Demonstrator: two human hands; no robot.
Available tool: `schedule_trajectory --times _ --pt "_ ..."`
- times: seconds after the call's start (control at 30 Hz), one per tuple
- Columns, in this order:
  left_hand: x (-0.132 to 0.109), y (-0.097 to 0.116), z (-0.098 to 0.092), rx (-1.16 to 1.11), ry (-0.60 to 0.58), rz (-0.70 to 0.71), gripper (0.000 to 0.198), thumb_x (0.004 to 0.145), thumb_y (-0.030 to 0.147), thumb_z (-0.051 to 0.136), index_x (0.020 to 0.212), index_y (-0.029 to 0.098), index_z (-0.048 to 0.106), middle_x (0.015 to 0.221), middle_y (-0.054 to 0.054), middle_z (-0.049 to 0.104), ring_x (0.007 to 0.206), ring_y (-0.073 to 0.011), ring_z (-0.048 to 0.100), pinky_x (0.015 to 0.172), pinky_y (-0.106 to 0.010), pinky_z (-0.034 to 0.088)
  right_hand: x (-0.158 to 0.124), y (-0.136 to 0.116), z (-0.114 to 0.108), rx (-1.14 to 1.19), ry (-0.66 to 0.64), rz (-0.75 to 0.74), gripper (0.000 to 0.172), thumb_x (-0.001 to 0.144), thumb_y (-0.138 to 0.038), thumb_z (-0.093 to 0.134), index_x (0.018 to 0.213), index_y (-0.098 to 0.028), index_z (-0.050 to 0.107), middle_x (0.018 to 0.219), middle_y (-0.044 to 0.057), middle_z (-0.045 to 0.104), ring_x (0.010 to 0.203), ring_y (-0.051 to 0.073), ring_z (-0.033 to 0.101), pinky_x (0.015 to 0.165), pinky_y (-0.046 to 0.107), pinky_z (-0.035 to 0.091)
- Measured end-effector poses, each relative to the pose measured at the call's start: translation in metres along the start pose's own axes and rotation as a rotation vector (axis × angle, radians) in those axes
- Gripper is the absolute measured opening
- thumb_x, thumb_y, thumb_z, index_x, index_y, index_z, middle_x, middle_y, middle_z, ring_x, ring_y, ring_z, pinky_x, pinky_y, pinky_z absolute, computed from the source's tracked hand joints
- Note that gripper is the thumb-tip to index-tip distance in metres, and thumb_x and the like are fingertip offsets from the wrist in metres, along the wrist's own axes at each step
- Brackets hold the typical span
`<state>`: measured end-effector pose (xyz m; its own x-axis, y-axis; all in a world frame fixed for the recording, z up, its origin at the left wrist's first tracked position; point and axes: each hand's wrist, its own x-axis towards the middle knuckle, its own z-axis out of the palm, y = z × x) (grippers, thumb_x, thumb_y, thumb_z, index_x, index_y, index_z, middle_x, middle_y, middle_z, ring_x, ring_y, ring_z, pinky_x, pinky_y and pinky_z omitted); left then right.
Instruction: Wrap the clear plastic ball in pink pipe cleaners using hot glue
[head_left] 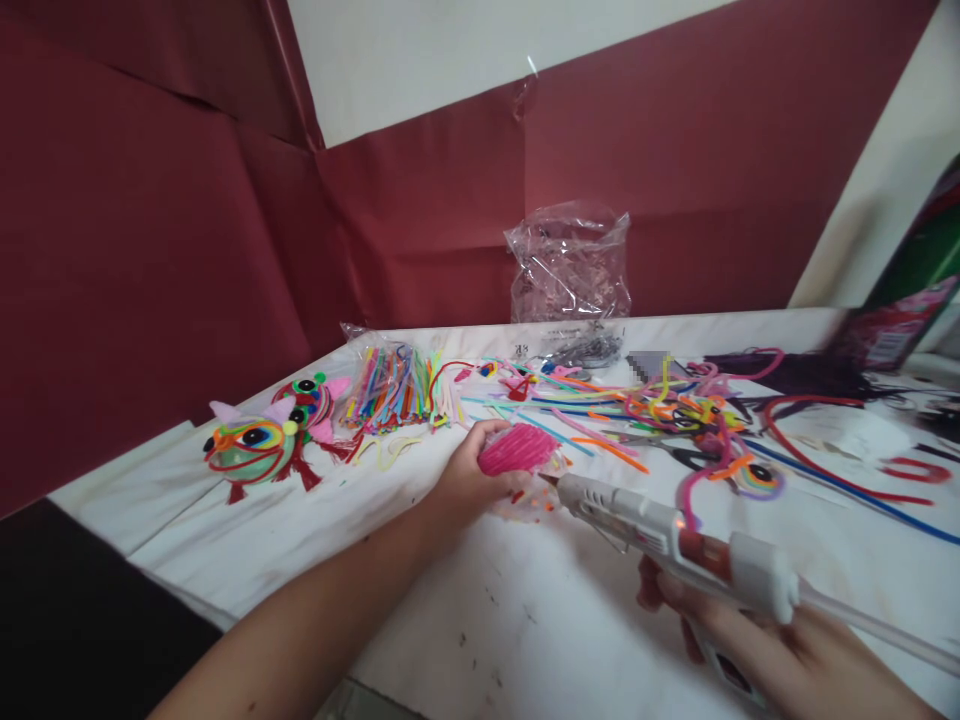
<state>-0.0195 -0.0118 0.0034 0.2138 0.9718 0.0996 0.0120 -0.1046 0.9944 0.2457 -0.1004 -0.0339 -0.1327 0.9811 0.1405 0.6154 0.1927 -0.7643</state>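
My left hand (474, 480) is closed around a round object wrapped in pink pipe cleaner (517, 450), held just above the white table (480, 590). My right hand (757, 650) grips the handle of a white hot glue gun (675, 535). The gun's nozzle points left and sits right at the lower right side of the pink object. A glue stick sticks out of the back of the gun toward the lower right.
Two finished colourful pipe-cleaner figures (259, 445) with big eyes lie at the left. A bundle of coloured sticks in a bag (386, 385), loose pipe cleaners (675, 410), scissors and a clear plastic bag (570, 265) lie behind. A dark red paper wall (150, 250) backs the table.
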Motion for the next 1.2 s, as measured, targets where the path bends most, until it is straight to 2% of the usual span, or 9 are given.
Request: schedule_trajectory --times 0.13,0.23,0.47,0.67,0.8,0.93,1.07,1.2 --pt "0.000 0.000 0.000 -0.025 -0.014 0.007 0.063 0.057 0.028 0.080 0.112 0.022 0.052 0.089 0.000 0.064 0.071 -0.0143 0.060 0.063 -0.024 0.046 0.001 -0.012 -0.001 -0.049 0.033 -0.041 0.048 0.080 -0.059 0.043 0.084 -0.024 0.075 0.068 0.006 0.073 0.059 0.021 0.068 0.055 0.027 0.057" --pt "0.000 0.000 0.000 -0.035 -0.015 0.012 0.062 0.057 0.027 0.080 0.112 0.022 0.052 0.092 -0.001 0.063 0.075 -0.0152 0.061 0.062 -0.023 0.046 0.005 -0.022 -0.003 -0.038 0.032 -0.074 0.044 0.081 -0.055 0.042 0.076 -0.024 0.073 0.067 0.005 0.072 0.058 0.020 0.068 0.053 0.026 0.056" --pt "-0.001 0.000 0.001 -0.018 0.001 0.021 0.062 0.057 0.027 0.080 0.112 0.022 0.052 0.092 0.000 0.062 0.073 -0.0133 0.059 0.061 -0.022 0.045 0.002 -0.020 -0.002 -0.002 0.008 -0.060 0.044 0.080 -0.057 0.043 0.074 -0.025 0.072 0.066 0.004 0.072 0.058 0.020 0.068 0.052 0.025 0.056" --pt "-0.002 0.002 0.002 -0.012 -0.007 0.012 0.062 0.057 0.028 0.081 0.112 0.022 0.052 0.089 0.000 0.062 0.070 -0.0132 0.060 0.061 -0.022 0.046 0.001 -0.036 -0.001 0.043 0.035 -0.107 0.036 0.079 -0.049 0.044 0.069 -0.024 0.069 0.059 0.003 0.069 0.052 0.018 0.065 0.049 0.024 0.054" --pt "-0.002 0.001 0.000 -0.043 -0.036 0.016 0.064 0.056 0.027 0.082 0.112 0.022 0.052 0.098 -0.002 0.062 0.077 -0.0147 0.061 0.063 -0.022 0.047 0.004 -0.039 -0.003 0.042 0.036 -0.085 0.035 0.079 -0.047 0.044 0.069 -0.024 0.068 0.058 0.002 0.068 0.051 0.017 0.064 0.048 0.023 0.052" --pt "-0.002 -0.003 -0.003 -0.054 -0.060 0.035 0.063 0.058 0.028 0.081 0.113 0.022 0.051 0.097 -0.002 0.062 0.076 -0.0148 0.061 0.062 -0.021 0.046 0.005 -0.035 -0.004 0.092 0.083 -0.014 0.043 0.083 -0.054 0.039 0.071 -0.025 0.068 0.065 0.003 0.070 0.054 0.018 0.064 0.049 0.025 0.052" --pt "0.000 -0.005 -0.006 -0.064 -0.088 0.052 0.066 0.057 0.030 0.082 0.114 0.021 0.050 0.102 -0.004 0.062 0.084 -0.0186 0.062 0.065 -0.024 0.047 0.008 -0.026 -0.007 0.064 -0.022 0.053 0.049 0.084 -0.061 0.036 0.078 -0.025 0.069 0.072 0.005 0.074 0.063 0.022 0.068 0.050 0.027 0.051" --pt "0.000 -0.005 -0.007 -0.074 -0.103 0.049 0.068 0.055 0.032 0.084 0.113 0.021 0.050 0.103 -0.005 0.063 0.086 -0.0201 0.063 0.068 -0.025 0.048 0.007 -0.023 -0.010 0.064 -0.069 0.023 0.049 0.085 -0.060 0.035 0.078 -0.025 0.069 0.069 0.004 0.072 0.064 0.022 0.068 0.053 0.026 0.053"
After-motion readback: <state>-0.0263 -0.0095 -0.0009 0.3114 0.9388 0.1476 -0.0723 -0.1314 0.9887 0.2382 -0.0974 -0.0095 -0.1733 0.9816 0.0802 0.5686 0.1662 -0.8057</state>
